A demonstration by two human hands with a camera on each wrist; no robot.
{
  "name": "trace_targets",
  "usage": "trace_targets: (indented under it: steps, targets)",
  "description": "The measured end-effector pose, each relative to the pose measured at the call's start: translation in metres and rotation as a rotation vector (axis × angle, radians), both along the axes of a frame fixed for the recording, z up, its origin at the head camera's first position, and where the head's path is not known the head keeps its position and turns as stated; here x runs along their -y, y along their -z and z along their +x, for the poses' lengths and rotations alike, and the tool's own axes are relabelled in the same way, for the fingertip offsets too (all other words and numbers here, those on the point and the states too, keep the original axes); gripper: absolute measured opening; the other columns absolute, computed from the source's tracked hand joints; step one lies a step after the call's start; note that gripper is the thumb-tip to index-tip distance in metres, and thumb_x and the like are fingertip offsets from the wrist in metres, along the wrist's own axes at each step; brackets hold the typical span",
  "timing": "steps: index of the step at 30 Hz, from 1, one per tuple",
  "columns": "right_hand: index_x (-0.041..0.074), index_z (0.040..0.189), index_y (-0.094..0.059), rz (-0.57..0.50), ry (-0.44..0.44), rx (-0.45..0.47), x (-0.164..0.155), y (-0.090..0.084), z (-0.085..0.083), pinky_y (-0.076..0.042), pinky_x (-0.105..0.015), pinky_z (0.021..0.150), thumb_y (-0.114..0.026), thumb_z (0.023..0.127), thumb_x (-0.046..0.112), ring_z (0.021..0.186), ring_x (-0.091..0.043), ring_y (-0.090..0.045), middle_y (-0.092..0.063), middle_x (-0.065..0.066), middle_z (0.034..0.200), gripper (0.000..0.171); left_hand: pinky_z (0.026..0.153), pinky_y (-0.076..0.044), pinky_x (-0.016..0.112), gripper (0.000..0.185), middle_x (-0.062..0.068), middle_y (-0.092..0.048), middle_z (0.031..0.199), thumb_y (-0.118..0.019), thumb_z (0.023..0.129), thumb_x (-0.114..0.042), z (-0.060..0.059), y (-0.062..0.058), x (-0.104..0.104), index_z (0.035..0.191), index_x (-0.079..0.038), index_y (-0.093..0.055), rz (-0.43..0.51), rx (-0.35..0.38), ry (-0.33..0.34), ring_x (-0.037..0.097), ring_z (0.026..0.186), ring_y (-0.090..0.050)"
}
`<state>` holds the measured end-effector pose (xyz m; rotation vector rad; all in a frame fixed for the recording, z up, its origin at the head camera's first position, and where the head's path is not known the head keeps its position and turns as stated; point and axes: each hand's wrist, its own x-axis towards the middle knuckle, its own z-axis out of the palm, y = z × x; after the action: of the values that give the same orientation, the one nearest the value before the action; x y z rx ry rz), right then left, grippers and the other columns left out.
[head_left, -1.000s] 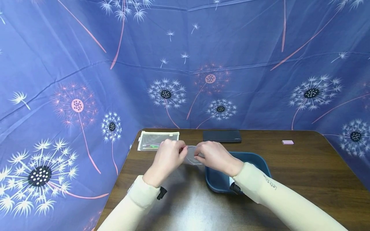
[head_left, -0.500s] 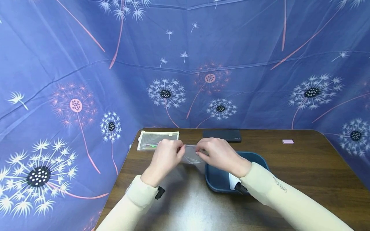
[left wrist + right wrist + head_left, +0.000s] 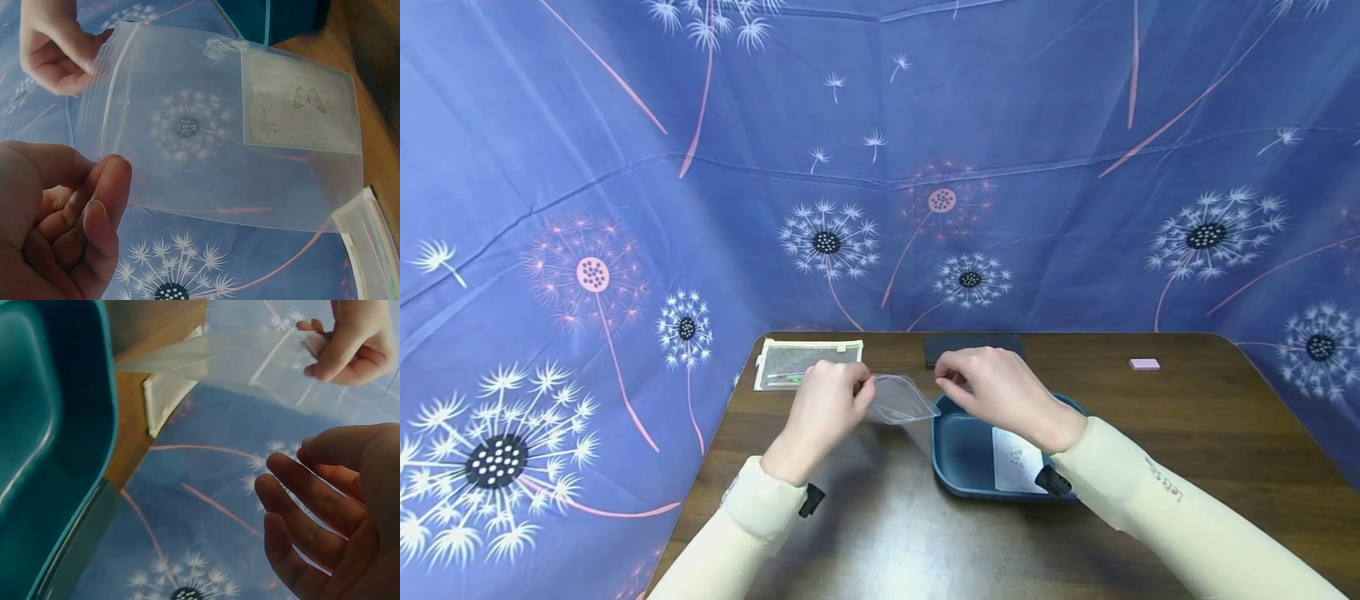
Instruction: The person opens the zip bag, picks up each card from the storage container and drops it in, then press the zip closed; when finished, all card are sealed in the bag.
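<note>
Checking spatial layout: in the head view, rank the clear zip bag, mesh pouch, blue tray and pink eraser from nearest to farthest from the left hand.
1. clear zip bag, pinched by the left hand.
2. mesh pouch, just behind it.
3. blue tray, to its right.
4. pink eraser, far right.

The right hand (image 3: 1000, 392) hides part of the dark flat object (image 3: 973, 342) behind it. The white card (image 3: 1017, 458) in the blue tray (image 3: 955, 467) carries a drawing too small to tell. The mesh pouch (image 3: 805, 363) has blurred contents, partly behind the left hand (image 3: 823, 408).
</note>
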<state>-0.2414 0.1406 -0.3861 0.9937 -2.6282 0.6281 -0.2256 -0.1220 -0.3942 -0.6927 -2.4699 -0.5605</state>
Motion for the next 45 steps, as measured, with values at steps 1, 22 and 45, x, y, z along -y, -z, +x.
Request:
trace_targets:
  steps: [1, 22, 45]
  targets:
    - [0.020, 0.096, -0.076, 0.005, 0.007, 0.004, -0.002, 0.002, -0.001, -0.050, -0.026, 0.061, -0.075, 0.093, 0.012, 0.069, -0.002, -0.058, -0.067, 0.014, 0.083, 0.008, 0.050, -0.039, 0.028, 0.027, -0.012, -0.046, 0.053, -0.072, 0.086, -0.004, 0.000, 0.000, 0.000, 0.064, -0.017, -0.064, -0.001, 0.001, -0.001, 0.006, 0.048, -0.040]
    - [0.018, 0.090, -0.074, 0.163, 0.098, 0.122, -0.049, 0.048, -0.013, -0.043, -0.029, 0.053, -0.075, 0.093, 0.012, 0.058, -0.003, -0.047, -0.067, 0.010, 0.080, 0.007, 0.048, -0.036, 0.029, 0.032, -0.012, -0.042, 0.051, -0.073, 0.085, -0.005, 0.001, 0.003, 0.003, 0.060, -0.018, -0.058, -0.007, 0.002, -0.021, 0.007, 0.047, -0.038]
    - [0.012, 0.083, -0.071, 0.380, 0.102, 0.226, -0.086, 0.092, -0.019, -0.046, -0.032, 0.054, -0.083, 0.086, 0.012, 0.058, -0.006, -0.049, -0.063, 0.006, 0.072, 0.013, 0.048, -0.036, 0.028, 0.027, -0.012, -0.042, 0.051, -0.072, 0.084, -0.003, 0.000, 0.005, 0.006, 0.063, -0.016, -0.062, -0.003, -0.002, -0.013, 0.006, 0.048, -0.037]
